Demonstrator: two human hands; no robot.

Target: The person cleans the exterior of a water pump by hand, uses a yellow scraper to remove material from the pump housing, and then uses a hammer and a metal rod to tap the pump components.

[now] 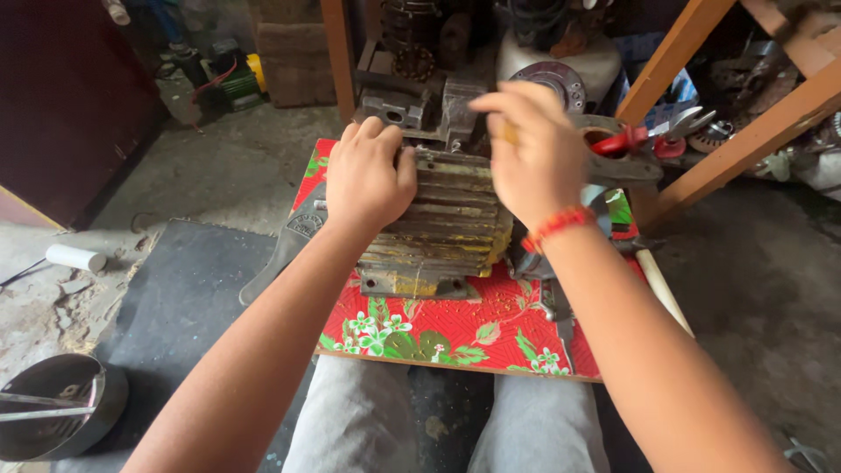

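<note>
A worn yellow ribbed motor housing (447,223) lies on a small board covered in red flowered cloth (455,328). My left hand (368,175) is curled over the housing's upper left edge, gripping it. My right hand (534,149) hovers over the housing's far right end with fingers bent; a small yellowish piece shows between the fingers, but I cannot make out what it is. A red thread band sits on my right wrist.
Red-handled pliers (653,136) and a round metal end cover (550,81) lie beyond the motor. A wooden handle (663,289) sticks out at the right. Wooden frame legs (674,52) stand behind. A steel bowl (53,416) and white tube (76,257) rest on the floor left.
</note>
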